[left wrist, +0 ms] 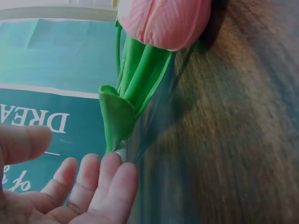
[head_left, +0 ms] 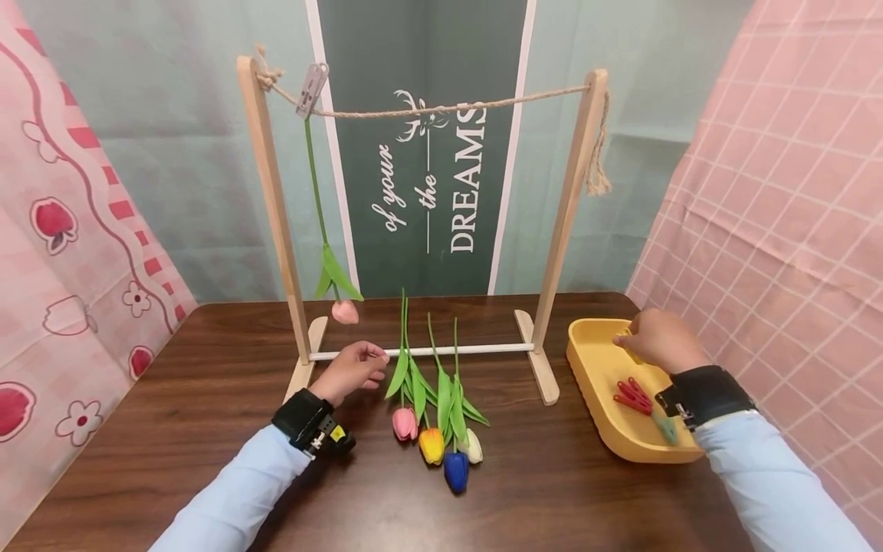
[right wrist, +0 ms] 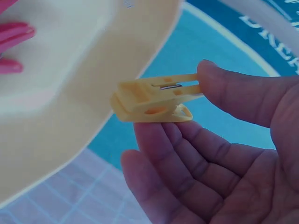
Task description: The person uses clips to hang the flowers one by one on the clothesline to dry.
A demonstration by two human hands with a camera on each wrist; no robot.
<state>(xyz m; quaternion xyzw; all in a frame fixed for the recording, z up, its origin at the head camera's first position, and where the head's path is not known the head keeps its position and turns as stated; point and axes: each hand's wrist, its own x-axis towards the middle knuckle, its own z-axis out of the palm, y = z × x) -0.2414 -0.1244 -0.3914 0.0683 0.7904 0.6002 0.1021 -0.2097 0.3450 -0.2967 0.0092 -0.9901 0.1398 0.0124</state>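
Note:
Between the thumb and fingers of my right hand point(head_left: 665, 341) is a yellow clothespin point(right wrist: 145, 101), pinched above the yellow tray point(head_left: 600, 414). My left hand point(head_left: 354, 372) is beside the stems of the artificial tulips, its thumb apart from its loosely bent fingers point(left wrist: 84, 179) and nothing held. Lying on the table are a pink tulip point(head_left: 404, 423), a yellow-orange tulip point(head_left: 431, 446), a blue tulip point(head_left: 456, 471) and a white tulip point(head_left: 474, 446). Another pink tulip point(head_left: 345, 311) hangs head down from the rope point(head_left: 441, 110), under a grey clothespin point(head_left: 313, 89).
The rope spans two posts of a wooden stand point(head_left: 569, 207), with a white crossbar point(head_left: 483, 349) low between them. Red clothespins point(head_left: 632, 395) and a pale green clothespin point(head_left: 665, 428) lie in the tray. Curtains surround the brown wooden table point(head_left: 207, 368).

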